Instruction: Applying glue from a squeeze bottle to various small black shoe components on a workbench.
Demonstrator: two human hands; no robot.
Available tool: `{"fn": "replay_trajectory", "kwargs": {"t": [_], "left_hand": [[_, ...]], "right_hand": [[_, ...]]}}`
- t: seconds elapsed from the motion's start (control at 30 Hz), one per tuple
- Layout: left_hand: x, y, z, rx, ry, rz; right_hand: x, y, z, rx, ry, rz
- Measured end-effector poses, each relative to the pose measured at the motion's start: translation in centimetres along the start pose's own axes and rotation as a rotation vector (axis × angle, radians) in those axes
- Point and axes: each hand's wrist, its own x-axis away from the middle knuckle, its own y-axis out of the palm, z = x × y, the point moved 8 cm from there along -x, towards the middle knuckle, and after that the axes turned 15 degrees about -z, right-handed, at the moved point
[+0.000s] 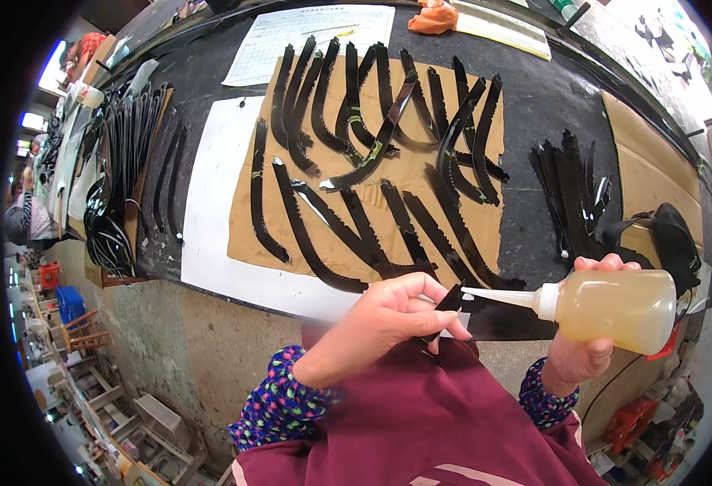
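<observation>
My left hand (400, 312) pinches a short black strip (450, 301) between thumb and fingers, just off the table's front edge. In my right hand (582, 356) is a squeeze bottle (615, 309) of cloudy yellowish liquid, tipped on its side. Its long white nozzle (497, 297) points left, the tip at or very close to the strip's end; whether they touch I cannot tell. Beyond my hands, several curved black strips (295, 219) with notched edges lie spread over a brown cardboard sheet (246, 235).
A bundle of black strips (117, 178) hangs at the left, and another bunch (566, 190) lies at the right beside a cardboard piece (655, 154). At the back are a printed sheet (250, 61) with a pencil and an orange plastic bag (433, 16).
</observation>
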Motion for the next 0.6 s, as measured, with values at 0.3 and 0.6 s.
{"fn": "replay_trajectory", "kwargs": {"t": [0.3, 0.6], "left_hand": [[-0.32, -0.12, 0.12, -0.012, -0.006, -0.008], [-0.33, 0.05, 0.03, 0.001, -0.009, -0.013]], "right_hand": [[0.09, -0.19, 0.21, -0.065, 0.012, -0.045], [0.12, -0.38, 0.10, -0.015, 0.046, 0.045]]}}
